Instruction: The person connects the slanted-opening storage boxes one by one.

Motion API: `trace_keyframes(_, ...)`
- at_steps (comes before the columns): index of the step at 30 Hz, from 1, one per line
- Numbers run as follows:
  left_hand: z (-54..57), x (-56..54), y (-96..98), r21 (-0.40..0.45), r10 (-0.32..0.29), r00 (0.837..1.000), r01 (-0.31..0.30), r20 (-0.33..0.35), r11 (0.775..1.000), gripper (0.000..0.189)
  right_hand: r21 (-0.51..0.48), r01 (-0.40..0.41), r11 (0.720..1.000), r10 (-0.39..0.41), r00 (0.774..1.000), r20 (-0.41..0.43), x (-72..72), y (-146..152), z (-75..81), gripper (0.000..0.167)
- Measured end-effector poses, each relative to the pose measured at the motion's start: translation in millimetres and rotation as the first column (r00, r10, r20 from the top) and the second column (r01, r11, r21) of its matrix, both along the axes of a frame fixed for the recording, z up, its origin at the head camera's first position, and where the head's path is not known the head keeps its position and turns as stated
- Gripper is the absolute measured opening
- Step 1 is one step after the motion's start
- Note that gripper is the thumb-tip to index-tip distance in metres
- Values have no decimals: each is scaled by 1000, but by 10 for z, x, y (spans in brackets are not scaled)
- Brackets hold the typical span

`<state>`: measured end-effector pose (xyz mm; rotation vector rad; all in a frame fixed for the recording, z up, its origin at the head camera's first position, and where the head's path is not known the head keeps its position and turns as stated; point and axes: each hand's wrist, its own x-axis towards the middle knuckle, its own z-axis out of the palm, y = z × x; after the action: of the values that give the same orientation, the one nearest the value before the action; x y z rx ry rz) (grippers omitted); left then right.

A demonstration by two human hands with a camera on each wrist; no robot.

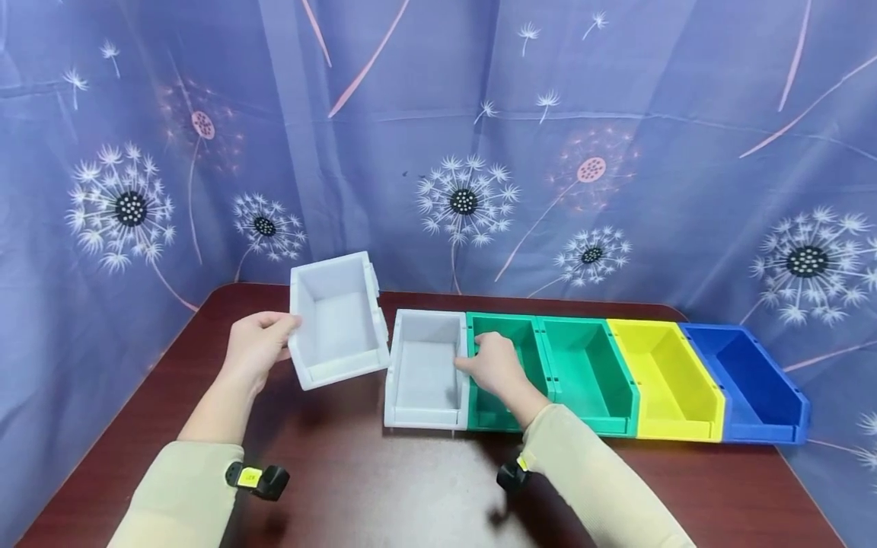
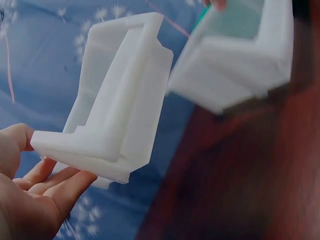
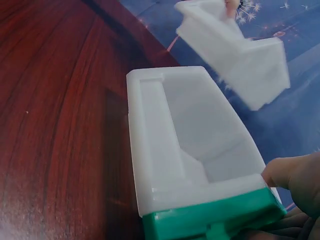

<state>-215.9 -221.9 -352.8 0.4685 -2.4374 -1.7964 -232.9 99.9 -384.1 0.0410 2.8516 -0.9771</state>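
Note:
My left hand (image 1: 256, 346) grips the left wall of a white plastic bin (image 1: 345, 367), thumb on the rim and fingers beneath in the left wrist view. That bin is raised off the table and tilted, its slotted right side towards a second white bin (image 1: 426, 417). The second bin sits at the left end of a joined row. My right hand (image 1: 496, 365) pinches the walls where this white bin meets a green bin (image 1: 496, 423); some of its fingers are hidden inside the green one. Both white bins show no contents.
Rightward along the row stand another green bin (image 1: 596, 425), a yellow bin (image 1: 678, 430) and a blue bin (image 1: 767, 434). They rest on a dark red-brown wooden table (image 1: 384, 487). A blue curtain (image 1: 384, 190) with dandelion prints hangs behind the table and at its sides.

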Motion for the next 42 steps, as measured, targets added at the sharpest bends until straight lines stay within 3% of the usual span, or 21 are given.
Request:
trace_keyframes(4,-179,14,-120,-66,-10,1000,12,26,998,41,13,3,1000,-3,1000,-14,18,1,11,29)
trace_keyframes(8,-361,33,-182,-132,-53,997,61,61,989,39,9,4,1000,-4,1000,-17,41,30,52,24)
trace_keyframes(16,-571,74,-140,-146,-137,987,149,88,978,33,-49,-21,999,20,999,-30,15,142,292,56)
trace_keyframes(26,-642,50,-27,-90,-186,980,192,69,977,31,-63,-43,997,41,999,-34,15,237,456,58)
trace_keyframes(42,-698,17,-73,-58,-228,972,232,59,971,32,-21,-74,997,74,997,-22,23,209,478,59)
